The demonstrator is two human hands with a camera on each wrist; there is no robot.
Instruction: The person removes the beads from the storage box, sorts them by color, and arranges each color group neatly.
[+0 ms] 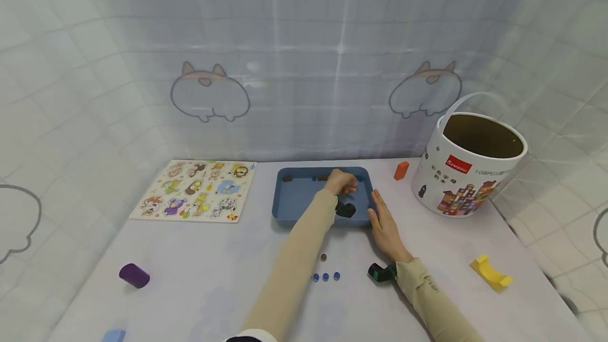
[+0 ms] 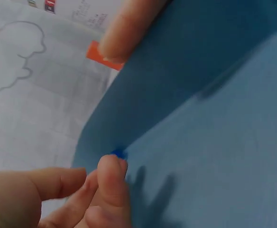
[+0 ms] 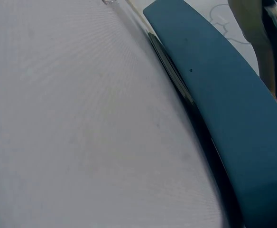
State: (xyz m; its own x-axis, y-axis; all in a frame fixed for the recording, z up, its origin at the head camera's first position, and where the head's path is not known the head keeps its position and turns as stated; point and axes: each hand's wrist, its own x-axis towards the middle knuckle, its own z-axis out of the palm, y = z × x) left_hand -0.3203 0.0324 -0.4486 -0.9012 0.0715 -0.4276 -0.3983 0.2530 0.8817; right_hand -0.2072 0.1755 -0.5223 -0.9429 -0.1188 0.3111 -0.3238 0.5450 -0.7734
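Observation:
In the head view, my left hand (image 1: 340, 182) reaches into the back right part of a shallow blue tray (image 1: 294, 202), its fingers bent. The left wrist view shows its fingertips right at a small blue piece (image 2: 118, 153) in the tray's corner, with thumb and finger apart. My right hand (image 1: 387, 228) lies along the tray's right wall, fingers extended. Small brown pieces (image 1: 287, 178) and a blue one (image 1: 314, 178) sit along the tray's back edge. In front of the tray, several blue pieces (image 1: 325, 277) form a row below one brown piece (image 1: 323, 257).
An animal puzzle board (image 1: 192, 191) lies left of the tray. At right are a white bucket (image 1: 456, 178), an orange block (image 1: 401, 170) and a yellow curved block (image 1: 491, 273). A purple cylinder (image 1: 134, 275) and light blue block (image 1: 114, 335) lie at left.

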